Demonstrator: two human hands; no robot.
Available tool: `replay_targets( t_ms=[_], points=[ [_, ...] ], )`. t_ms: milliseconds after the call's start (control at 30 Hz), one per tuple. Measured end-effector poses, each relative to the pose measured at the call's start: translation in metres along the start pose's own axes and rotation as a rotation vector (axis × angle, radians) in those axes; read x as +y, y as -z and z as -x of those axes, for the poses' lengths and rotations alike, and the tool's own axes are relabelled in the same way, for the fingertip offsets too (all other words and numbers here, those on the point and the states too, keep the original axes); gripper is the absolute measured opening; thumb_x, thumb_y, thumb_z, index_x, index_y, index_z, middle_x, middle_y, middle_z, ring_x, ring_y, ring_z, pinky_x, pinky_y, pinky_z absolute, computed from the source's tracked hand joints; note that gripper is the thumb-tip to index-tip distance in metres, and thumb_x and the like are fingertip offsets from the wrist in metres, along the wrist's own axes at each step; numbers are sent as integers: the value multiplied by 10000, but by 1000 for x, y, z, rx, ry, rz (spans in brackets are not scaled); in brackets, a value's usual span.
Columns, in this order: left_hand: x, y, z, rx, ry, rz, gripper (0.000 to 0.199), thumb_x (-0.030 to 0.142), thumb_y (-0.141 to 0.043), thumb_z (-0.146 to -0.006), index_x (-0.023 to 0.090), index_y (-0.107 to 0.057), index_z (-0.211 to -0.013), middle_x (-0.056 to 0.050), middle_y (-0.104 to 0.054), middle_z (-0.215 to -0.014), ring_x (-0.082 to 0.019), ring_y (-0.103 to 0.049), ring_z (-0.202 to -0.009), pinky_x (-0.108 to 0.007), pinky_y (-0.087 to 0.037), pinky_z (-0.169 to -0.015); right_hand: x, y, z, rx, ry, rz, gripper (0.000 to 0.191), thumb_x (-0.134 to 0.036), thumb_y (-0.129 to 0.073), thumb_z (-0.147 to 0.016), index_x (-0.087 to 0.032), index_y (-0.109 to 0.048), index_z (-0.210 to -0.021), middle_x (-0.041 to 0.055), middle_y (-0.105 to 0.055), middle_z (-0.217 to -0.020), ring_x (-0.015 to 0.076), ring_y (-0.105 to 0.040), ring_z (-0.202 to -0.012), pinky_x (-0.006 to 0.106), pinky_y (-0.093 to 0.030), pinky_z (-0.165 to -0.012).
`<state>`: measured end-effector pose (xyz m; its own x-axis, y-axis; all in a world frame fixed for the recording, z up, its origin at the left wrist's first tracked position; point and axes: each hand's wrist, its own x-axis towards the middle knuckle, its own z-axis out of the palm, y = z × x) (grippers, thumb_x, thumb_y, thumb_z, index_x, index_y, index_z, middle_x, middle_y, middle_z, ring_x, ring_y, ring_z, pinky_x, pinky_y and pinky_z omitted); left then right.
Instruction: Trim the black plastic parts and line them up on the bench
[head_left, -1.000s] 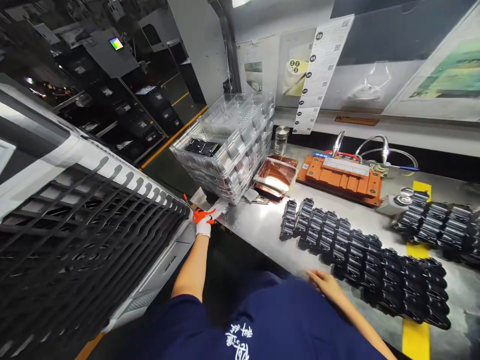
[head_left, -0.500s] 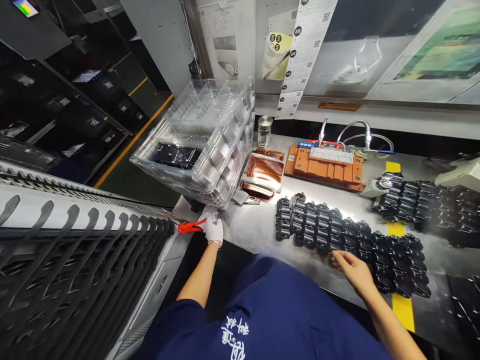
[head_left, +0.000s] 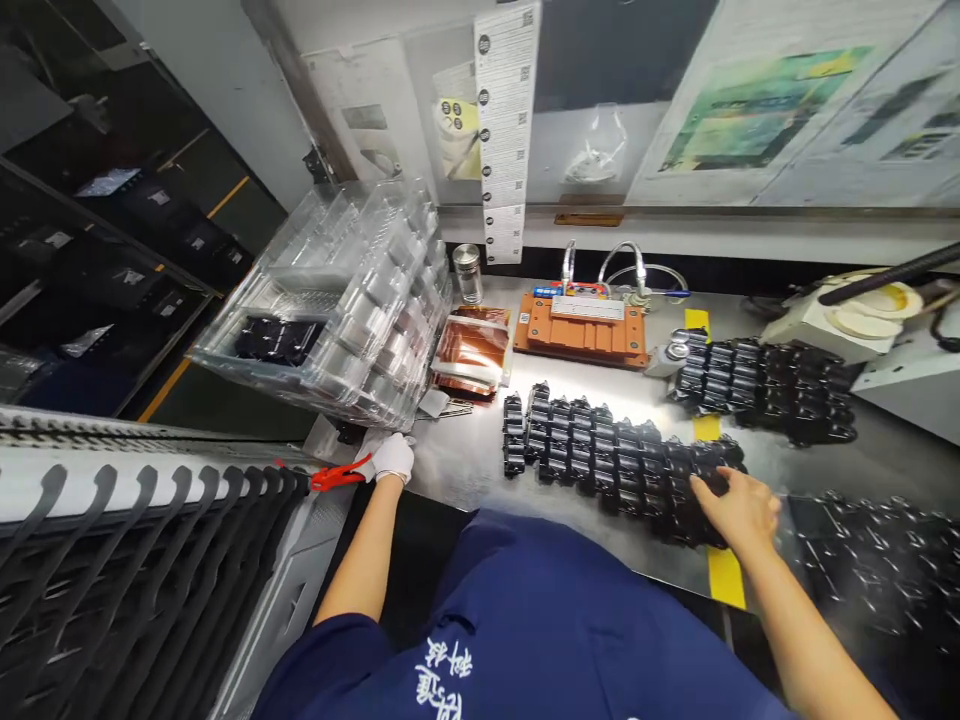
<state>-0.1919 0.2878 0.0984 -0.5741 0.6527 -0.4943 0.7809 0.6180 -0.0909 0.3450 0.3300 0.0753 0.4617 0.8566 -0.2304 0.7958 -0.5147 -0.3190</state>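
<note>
Glossy black parts (head_left: 600, 455) lie in close-set rows along the front of the metal bench. My bare right hand (head_left: 739, 510) is at the right end of these rows, its thumb and forefinger apart against the black pieces. My left hand (head_left: 391, 457), in a white glove, is beside the lower front corner of a stack of clear plastic trays (head_left: 360, 330). Its fingertips are hidden, so any hold is unclear. Just left of the glove, a red-handled tool (head_left: 337, 476) sits by the rack's corner; whether the hand touches it cannot be seen.
A slatted black rack (head_left: 112, 580) stands on my left. Behind the parts are an orange fixture (head_left: 581, 335), copper-coloured sheets (head_left: 472, 350) and a glass jar (head_left: 467, 272). More black parts (head_left: 765, 385) lie at right, near a white tape-holding device (head_left: 862, 315).
The view has turned to the right. My right hand has moved right along the rows, its thumb and forefinger going from pinched to apart. My left hand stays by the tray corner.
</note>
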Motion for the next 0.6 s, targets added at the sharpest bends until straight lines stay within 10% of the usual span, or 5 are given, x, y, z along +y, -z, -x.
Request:
replay_targets(
  t_ms=[233, 433, 600],
  points=[
    [64, 22, 40, 131, -2, 115, 327, 242, -392, -937, 90, -549, -1181, -232, -586, -1208, -307, -584, -1134, -425, -481, -879, 31, -3, -18, -44, -74, 37, 579, -537, -542, -732, -182, -556, -1188, 186, -459, -1319, 395, -426, -1242, 543, -411, -969],
    [181, -13, 88, -10, -353, 288, 429, 472, -507, -869, 212, -597, -1200, -111, -605, -1265, -211, -593, -1134, -278, -452, -945, 40, 2, -23, -200, -17, 54, 587, -498, -544, -756, -178, -534, -1248, 180, -448, -1321, 341, -483, -1228, 447, -430, -987],
    [241, -26, 91, -5, -316, 245, 620, 514, -515, -825, 191, -460, -1351, -196, -281, -1514, -338, -326, -1381, -414, -388, -1030, 33, 1, -16, -252, -93, 93, 672, -455, -630, -694, -200, -519, -1306, 197, -382, -1398, 425, -508, -1183, 548, -441, -935]
  ],
)
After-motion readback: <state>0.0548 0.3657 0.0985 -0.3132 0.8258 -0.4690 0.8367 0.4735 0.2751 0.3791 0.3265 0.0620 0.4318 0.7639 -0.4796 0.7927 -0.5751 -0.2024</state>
